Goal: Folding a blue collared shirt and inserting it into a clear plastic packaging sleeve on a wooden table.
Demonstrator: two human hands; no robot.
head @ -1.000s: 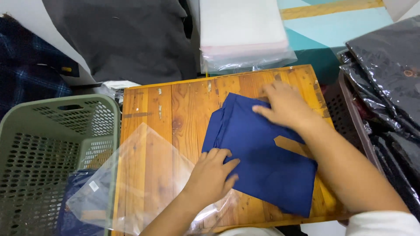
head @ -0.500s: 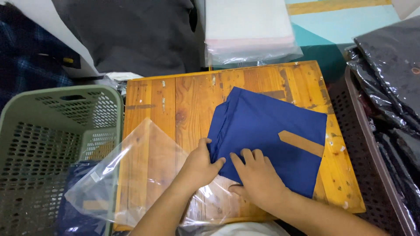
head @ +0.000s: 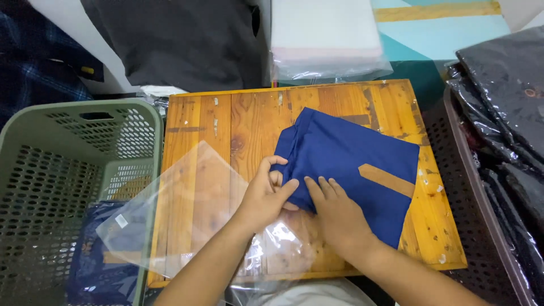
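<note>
Looking down from my head camera, I see my left hand (head: 266,195) and my right hand (head: 334,212) close together at the near corner of a folded blue cloth (head: 351,164). My left thumb and fingers pinch the cloth's near-left edge, curled around it, while my right hand lies flat on top of the cloth just beside, fingers spread and pressing down. The two hands nearly touch at the fingertips.

The blue cloth lies on a wooden board (head: 249,119), toward its right half, tilted so that one corner points to the far side. A tan strip (head: 387,180) runs across the cloth near its right part.

A clear plastic bag (head: 187,209) lies flat on the left part of the board, its near end reaching under my left wrist and hanging over the board's left edge toward a green basket (head: 51,170). Inside that basket I see dark blue bagged items (head: 102,266) at the bottom.

Beyond the board sits a stack of clear bags (head: 326,39), and a dark grey cloth (head: 181,42) lies to its left. On my right, a dark crate (head: 476,209) holds black items wrapped in plastic (head: 507,96).
</note>
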